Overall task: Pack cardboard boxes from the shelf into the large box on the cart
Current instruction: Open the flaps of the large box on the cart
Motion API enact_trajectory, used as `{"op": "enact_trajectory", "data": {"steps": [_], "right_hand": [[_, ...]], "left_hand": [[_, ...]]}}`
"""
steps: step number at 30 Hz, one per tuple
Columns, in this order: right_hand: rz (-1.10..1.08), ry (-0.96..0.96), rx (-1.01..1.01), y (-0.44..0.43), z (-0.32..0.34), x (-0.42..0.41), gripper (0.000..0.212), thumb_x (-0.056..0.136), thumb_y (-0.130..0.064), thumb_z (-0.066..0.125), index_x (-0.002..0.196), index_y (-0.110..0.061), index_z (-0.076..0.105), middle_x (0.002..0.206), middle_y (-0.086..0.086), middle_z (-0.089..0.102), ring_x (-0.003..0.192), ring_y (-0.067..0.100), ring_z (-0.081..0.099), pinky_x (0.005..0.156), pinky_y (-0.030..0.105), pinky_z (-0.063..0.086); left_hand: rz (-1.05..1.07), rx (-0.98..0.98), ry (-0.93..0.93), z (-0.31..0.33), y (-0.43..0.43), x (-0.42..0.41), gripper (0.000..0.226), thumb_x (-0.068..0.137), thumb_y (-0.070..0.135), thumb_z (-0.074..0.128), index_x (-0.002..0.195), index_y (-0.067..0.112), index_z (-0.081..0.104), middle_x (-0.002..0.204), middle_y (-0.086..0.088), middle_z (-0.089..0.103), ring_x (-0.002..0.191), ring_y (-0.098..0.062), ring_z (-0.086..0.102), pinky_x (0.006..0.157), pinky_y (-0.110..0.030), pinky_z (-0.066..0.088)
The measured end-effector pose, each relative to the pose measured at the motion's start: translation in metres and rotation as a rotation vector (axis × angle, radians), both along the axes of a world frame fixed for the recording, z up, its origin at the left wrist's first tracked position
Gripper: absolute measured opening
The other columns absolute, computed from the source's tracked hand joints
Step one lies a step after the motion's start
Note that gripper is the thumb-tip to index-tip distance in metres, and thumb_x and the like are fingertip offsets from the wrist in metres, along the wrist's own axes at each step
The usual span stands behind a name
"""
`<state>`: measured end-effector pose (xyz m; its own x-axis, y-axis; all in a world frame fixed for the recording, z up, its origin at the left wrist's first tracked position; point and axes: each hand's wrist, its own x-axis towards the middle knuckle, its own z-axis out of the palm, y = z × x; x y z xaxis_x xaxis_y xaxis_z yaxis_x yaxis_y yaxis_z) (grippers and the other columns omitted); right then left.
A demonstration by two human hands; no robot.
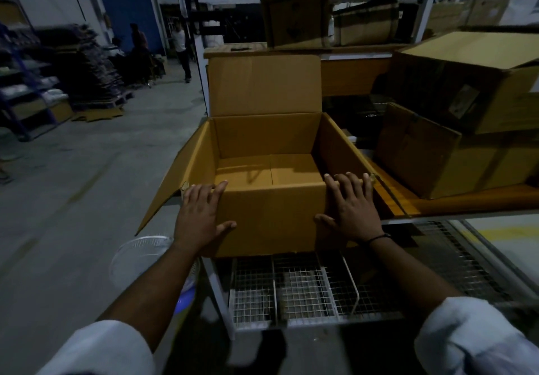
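White sleeves, cut off by the lower edge, led up to the left hand and right hand, each grip wide, with fingers spread flat against the near wall of the large box. That box stood open on the wire cart, whose lower part was out of view. Closed cardboard boxes sat stacked on the shelf just to its right, and dark shapes beside them were too dim to make out.
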<state>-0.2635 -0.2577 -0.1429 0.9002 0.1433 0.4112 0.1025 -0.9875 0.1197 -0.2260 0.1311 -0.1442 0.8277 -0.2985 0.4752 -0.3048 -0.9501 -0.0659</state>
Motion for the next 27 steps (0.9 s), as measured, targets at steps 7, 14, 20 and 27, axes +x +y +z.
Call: {"op": "enact_trajectory", "data": {"steps": [7,14,20,27], "right_hand": [[-0.045,-0.033,0.014,0.003,-0.004,-0.001,0.096,0.086,-0.076,0.05,0.158,-0.014,0.032,0.149,0.018,0.041,0.144,0.043,0.033,0.121,0.069,0.009],[-0.046,-0.052,0.03,0.005,-0.005,-0.002,0.099,0.084,-0.074,0.06,0.158,-0.015,0.031,0.151,0.018,0.039,0.146,0.043,0.029,0.12,0.069,0.009],[-0.024,-0.056,0.073,0.005,-0.004,-0.004,0.1,0.084,-0.077,0.053,0.16,-0.019,0.025,0.159,0.014,0.034,0.153,0.04,0.019,0.122,0.067,0.002],[-0.096,-0.065,0.158,0.027,-0.001,0.001,0.089,0.087,-0.081,0.04,0.154,-0.023,0.034,0.155,0.011,0.041,0.152,0.039,0.021,0.121,0.067,-0.001]], "left_hand": [[0.011,-0.042,-0.03,-0.002,-0.006,0.001,0.103,0.072,0.069,0.078,0.153,0.022,0.037,0.134,-0.017,0.05,0.126,-0.039,0.045,0.115,-0.055,0.029],[-0.003,-0.071,-0.047,-0.004,-0.006,0.002,0.099,0.074,0.073,0.071,0.152,0.023,0.039,0.132,-0.016,0.05,0.126,-0.038,0.044,0.116,-0.055,0.026],[0.009,-0.132,-0.049,-0.001,-0.027,0.001,0.099,0.073,0.089,0.052,0.148,0.024,0.043,0.135,-0.013,0.049,0.131,-0.037,0.04,0.119,-0.056,0.015],[-0.074,-0.125,0.005,0.002,-0.079,-0.002,0.097,0.076,0.087,0.054,0.149,0.026,0.038,0.141,-0.008,0.045,0.134,-0.032,0.037,0.121,-0.056,0.017]]}}
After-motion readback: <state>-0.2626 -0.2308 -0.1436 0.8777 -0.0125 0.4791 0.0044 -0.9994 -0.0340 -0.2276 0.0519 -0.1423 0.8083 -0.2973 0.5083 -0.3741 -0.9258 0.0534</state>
